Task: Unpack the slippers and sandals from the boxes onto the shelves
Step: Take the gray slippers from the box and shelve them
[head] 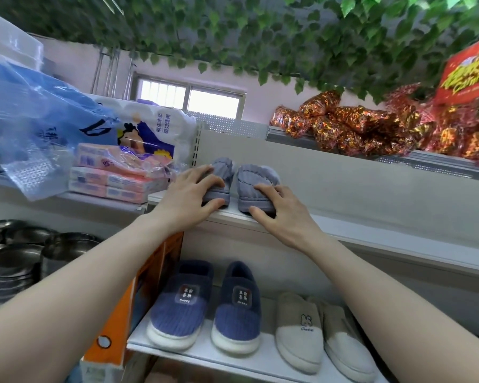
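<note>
A single head-worn camera is looking forward and slightly upward from close in front of a shelving unit. Both forearms are reaching away from the lens, with the left hand (190,193) and right hand (281,214) sitting near the middle of the frame at the upper shelf (371,239). The lower shelf (205,355) is lying near the bottom edge, seen from above. The wide-angle lens is bending the edges, and hanging green leaves (260,37) are filling the top. No second view is sharing this scene.
</note>
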